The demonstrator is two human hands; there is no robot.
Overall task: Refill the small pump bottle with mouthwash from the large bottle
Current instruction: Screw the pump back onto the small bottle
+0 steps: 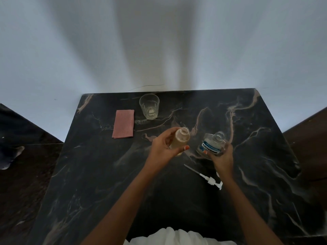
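A: What is risking a mess here?

B: Starting at the left, the folded pink ribbed cloth (123, 124) is lying well apart from both bottles, so it is catching nothing if liquid runs. The clear faceted glass tumbler (149, 106) is standing just beyond it, near enough to be knocked by a wide swing. The main worry is the small clear round bottle with pale amber liquid (181, 141). Its open neck is narrow and it is already looking fairly full, so I judge a quick pour is likely to overflow onto the black marbled table (106, 191).

A: And further right?

B: The large clear mouthwash bottle with the blue label (212, 145) is uncapped and leaning, so a jerk could be spilling it. The white pump head with its dip tube (210, 179) is lying beside the right forearm, where a sweep could be pushing it away.

A: Where are the bottles sitting against the hands?

B: The left hand (163, 147) is curling round the small bottle's body. The right hand (222, 157) is wrapping the large bottle's lower part. The necks are staying apart; I cannot tell whether either base is touching the table.
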